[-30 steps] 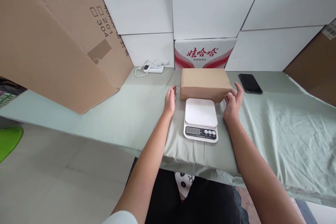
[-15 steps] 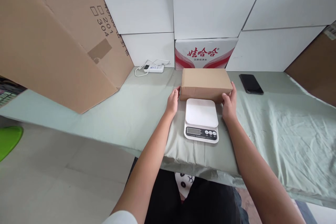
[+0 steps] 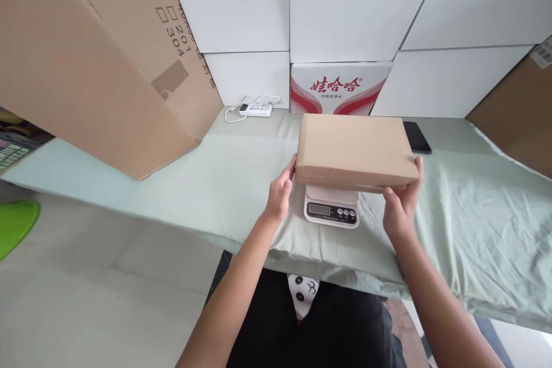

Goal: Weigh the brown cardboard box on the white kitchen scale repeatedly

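Between my hands is a flat brown cardboard box (image 3: 356, 144), raised above the table and slightly tilted. My left hand (image 3: 279, 195) has its fingers against the box's left end. Its right front corner is gripped by my right hand (image 3: 401, 201), thumb on the front side and fingers around the end. Below the box stands a white digital kitchen scale (image 3: 331, 214). The back of its weighing plate is hidden by the box; the display and buttons face me, and the display looks blank.
A black phone (image 3: 417, 138) lies at the back right, partly covered by the box. A white power strip with a cable (image 3: 256, 109) lies at the back left. White boxes (image 3: 340, 87) wall off the rear. A large carton (image 3: 129, 80) leans in from the left over the green tablecloth (image 3: 215, 184).
The cardboard box has gone up from behind the scale and toward me, now overhanging the scale's plate and part of the phone. Both hands moved with it, the right one farther right.
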Demonstrator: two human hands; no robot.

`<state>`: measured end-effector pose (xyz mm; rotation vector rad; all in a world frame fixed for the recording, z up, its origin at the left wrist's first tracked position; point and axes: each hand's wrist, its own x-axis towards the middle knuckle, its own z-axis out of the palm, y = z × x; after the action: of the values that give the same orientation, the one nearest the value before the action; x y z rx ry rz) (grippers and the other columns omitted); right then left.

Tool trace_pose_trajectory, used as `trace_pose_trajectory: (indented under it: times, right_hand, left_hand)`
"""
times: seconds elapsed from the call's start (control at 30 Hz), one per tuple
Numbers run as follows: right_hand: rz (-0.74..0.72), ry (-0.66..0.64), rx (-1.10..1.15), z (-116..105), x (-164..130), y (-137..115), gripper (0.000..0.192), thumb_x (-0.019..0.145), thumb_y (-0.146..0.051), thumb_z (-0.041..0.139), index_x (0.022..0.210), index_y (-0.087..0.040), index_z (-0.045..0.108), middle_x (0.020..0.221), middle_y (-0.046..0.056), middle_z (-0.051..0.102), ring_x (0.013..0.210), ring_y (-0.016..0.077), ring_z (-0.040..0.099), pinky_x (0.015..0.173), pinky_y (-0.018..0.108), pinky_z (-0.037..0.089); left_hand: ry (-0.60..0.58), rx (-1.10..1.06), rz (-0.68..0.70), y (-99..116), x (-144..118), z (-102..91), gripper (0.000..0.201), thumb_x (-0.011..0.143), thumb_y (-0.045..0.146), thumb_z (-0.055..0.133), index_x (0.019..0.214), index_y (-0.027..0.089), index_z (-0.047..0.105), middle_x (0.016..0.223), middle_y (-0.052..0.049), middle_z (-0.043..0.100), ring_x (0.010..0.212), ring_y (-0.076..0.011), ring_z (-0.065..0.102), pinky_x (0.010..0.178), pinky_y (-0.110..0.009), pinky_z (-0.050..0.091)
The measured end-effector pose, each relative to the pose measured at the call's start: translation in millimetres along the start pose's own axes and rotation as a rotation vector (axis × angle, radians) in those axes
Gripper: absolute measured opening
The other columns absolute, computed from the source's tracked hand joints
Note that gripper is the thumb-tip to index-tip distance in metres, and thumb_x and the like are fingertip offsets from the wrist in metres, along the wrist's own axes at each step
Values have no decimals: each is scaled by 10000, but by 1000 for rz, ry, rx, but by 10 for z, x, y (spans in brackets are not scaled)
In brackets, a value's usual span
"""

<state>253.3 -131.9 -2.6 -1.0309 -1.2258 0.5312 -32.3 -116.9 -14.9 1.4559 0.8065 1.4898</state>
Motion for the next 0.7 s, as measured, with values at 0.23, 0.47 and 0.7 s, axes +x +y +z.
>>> trace_pose_trajectory:
  times: [0.23, 0.47, 0.7]
  right_hand:
    - [66, 37, -63, -74, -231, 23, 1032, 887, -586, 767, 1760, -299, 296, 1761, 150, 461, 1694, 376, 412, 1411, 667, 317]
    - [76, 42, -79, -47, -222, 23, 935, 912, -558, 720, 1738, -356, 331, 1774, 121, 456, 1649, 373, 479, 1383, 685, 360]
    - [60, 127, 19, -197, -202, 182, 932, 889, -552, 705, 1735, -426, 336, 1640, 107, 584, 1510, 397, 628, 1305, 762, 403]
  left_hand:
    - [-19, 33, -66, -43, -159, 10, 821, 1080, 769, 425, 1713, 251, 497, 1815, -90, 477, 1711, -345, 435, 1428, -523, 360]
    - [29, 31, -132, 19, -153, 28, 841, 1050, 799, 465, 1692, 259, 530, 1808, -90, 491, 1717, -338, 425, 1426, -497, 365]
    - [196, -6, -119, 95, -110, 0, 921, 996, 872, 479, 1675, 254, 556, 1809, -104, 487, 1736, -328, 387, 1435, -464, 353]
